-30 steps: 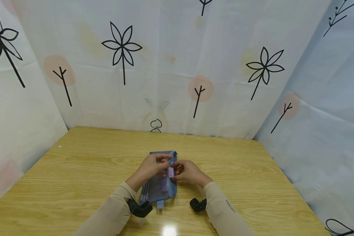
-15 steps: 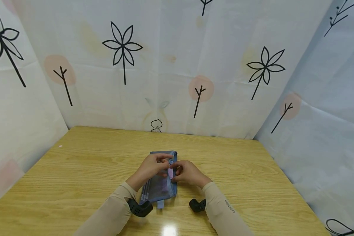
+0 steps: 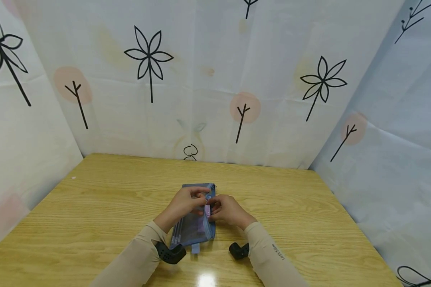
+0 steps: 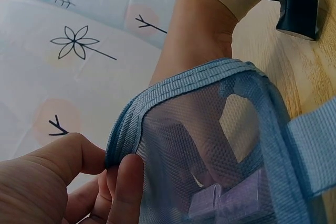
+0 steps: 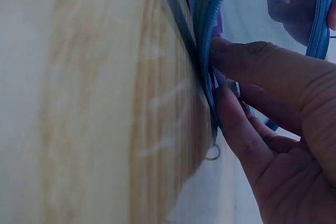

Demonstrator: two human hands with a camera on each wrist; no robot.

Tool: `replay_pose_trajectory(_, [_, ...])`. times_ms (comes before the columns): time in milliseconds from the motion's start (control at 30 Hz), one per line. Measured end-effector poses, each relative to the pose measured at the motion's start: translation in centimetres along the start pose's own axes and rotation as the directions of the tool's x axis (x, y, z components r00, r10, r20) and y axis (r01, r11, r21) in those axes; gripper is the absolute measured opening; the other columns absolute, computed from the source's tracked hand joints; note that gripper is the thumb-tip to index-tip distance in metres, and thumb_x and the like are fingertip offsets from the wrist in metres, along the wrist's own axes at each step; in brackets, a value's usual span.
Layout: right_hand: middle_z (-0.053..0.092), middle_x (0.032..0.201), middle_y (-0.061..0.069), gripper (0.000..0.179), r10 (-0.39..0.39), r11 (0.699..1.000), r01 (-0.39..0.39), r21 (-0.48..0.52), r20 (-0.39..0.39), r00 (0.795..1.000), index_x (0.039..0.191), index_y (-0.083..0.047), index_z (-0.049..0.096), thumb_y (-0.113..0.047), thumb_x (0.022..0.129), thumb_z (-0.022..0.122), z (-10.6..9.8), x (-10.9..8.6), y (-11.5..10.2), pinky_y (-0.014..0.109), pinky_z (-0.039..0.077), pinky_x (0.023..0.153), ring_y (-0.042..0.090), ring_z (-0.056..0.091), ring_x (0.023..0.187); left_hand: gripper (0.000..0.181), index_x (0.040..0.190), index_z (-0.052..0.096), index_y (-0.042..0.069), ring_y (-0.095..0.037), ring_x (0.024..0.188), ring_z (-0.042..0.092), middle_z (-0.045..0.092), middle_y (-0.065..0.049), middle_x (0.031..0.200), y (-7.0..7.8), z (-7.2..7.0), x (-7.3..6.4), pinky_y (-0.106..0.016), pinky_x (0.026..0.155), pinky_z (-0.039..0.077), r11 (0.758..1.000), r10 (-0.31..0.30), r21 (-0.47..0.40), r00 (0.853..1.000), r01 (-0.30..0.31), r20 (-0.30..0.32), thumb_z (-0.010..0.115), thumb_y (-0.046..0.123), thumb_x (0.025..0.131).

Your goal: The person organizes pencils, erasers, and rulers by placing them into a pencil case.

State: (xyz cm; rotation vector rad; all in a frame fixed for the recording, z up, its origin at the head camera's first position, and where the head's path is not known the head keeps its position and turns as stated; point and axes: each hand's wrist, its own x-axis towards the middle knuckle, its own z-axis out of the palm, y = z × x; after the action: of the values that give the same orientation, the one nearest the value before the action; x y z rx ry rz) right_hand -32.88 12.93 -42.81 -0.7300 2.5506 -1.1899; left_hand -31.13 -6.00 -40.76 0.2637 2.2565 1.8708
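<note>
A blue mesh zipper pouch (image 3: 194, 229) stands tilted on the table, its zipped side gaping to the right. My left hand (image 3: 186, 201) pinches the zipper edge (image 4: 126, 124) between thumb and finger, holding that side up. At the opening, my right hand (image 3: 231, 211) pinches a small light-purple item (image 3: 207, 211); in the right wrist view its thumb and fingers sit at the zipper tape (image 5: 207, 40), with a barcode label (image 5: 232, 85) between them. Through the mesh in the left wrist view, purple blocks (image 4: 239, 200) show inside the pouch. Its exact kind is hidden by the fingers.
The wooden table (image 3: 291, 223) spreads around the pouch, with a tiny pale scrap (image 3: 73, 177) at the far left. Patterned white cloth (image 3: 201, 79) stands behind and on both sides. Black wrist cameras sit on both sleeves. A fabric tab (image 3: 195, 248) hangs off the pouch's near end.
Slightly less of the light-purple item shows at the opening now. My right wrist has shifted a little to the left; my left hand and the pouch stay nearly still.
</note>
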Motion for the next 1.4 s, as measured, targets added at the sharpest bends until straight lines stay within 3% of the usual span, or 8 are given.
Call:
replay_pose_trajectory(233, [0.067, 0.104, 0.011, 0.037, -0.047, 0.996, 0.046, -0.071, -0.007, 0.999, 0.119, 0.000, 0.066, -0.001, 0.084, 0.075, 0.3, -0.1, -0.4, 0.025, 0.059, 0.075, 0.019, 0.067, 0.088, 0.036, 0.129, 0.064, 0.003, -0.027, 0.091, 0.066, 0.061, -0.010, 0.097, 0.1, -0.1, -0.1, -0.034, 0.066, 0.062, 1.000, -0.004, -0.011, 1.000, 0.004, 0.003, 0.064, 0.005, 0.093])
replay_pose_trajectory(367, [0.068, 0.102, 0.011, 0.033, -0.062, 0.994, 0.060, -0.087, -0.015, 0.998, 0.116, 0.001, 0.067, 0.000, 0.084, 0.073, 0.5, -0.1, -0.6, 0.026, 0.058, 0.074, 0.020, 0.066, 0.088, 0.037, 0.130, 0.063, 0.003, -0.022, 0.085, 0.065, 0.059, -0.009, 0.095, 0.2, -0.1, -0.1, -0.034, 0.065, 0.061, 1.000, 0.004, -0.007, 1.000, -0.004, 0.004, 0.064, 0.005, 0.093])
replay_pose_trajectory(500, [0.067, 0.100, 0.011, 0.031, -0.072, 0.991, 0.069, -0.112, -0.023, 0.997, 0.114, 0.001, 0.068, 0.002, 0.084, 0.072, 0.6, 0.0, -0.7, 0.026, 0.058, 0.073, 0.021, 0.066, 0.088, 0.037, 0.130, 0.063, 0.001, -0.018, 0.080, 0.063, 0.060, -0.009, 0.097, 0.2, -0.1, 0.0, -0.035, 0.065, 0.061, 1.000, 0.004, 0.003, 1.000, -0.004, -0.008, 0.064, 0.005, 0.093])
replay_pose_trajectory(800, [0.066, 0.099, 0.012, 0.026, -0.073, 0.987, 0.068, -0.144, -0.029, 0.997, 0.109, 0.000, 0.069, 0.002, 0.083, 0.072, 0.6, -0.1, -0.9, 0.025, 0.056, 0.070, 0.020, 0.065, 0.086, 0.036, 0.129, 0.064, 0.004, -0.020, 0.087, 0.065, 0.063, -0.011, 0.100, -0.1, 0.0, 0.1, -0.034, 0.067, 0.062, 1.000, -0.007, -0.006, 1.000, 0.007, 0.002, 0.065, 0.006, 0.093])
replay_pose_trajectory(1067, [0.064, 0.121, 0.013, 0.046, -0.010, 0.998, 0.008, -0.067, -0.036, 0.999, 0.130, -0.003, 0.062, -0.010, 0.086, 0.076, -1.5, -0.8, -0.5, 0.032, 0.058, 0.079, 0.025, 0.065, 0.099, 0.039, 0.131, 0.061, 0.000, -0.018, 0.078, 0.064, 0.059, -0.008, 0.089, -0.2, 0.2, -0.1, -0.034, 0.066, 0.061, 1.000, 0.015, -0.003, 0.999, -0.015, 0.037, 0.063, 0.004, 0.092])
replay_pose_trajectory(1400, [0.064, 0.121, 0.011, 0.039, 0.023, 0.997, -0.034, -0.075, -0.144, 0.989, 0.130, -0.004, 0.063, -0.017, 0.093, 0.068, -3.5, -1.7, -0.7, 0.034, 0.057, 0.079, 0.024, 0.063, 0.100, 0.041, 0.130, 0.062, 0.001, -0.018, 0.075, 0.065, 0.063, -0.010, 0.092, -0.7, 0.8, -0.2, -0.035, 0.065, 0.062, 0.998, 0.035, 0.056, 0.999, -0.037, 0.042, 0.066, 0.007, 0.090])
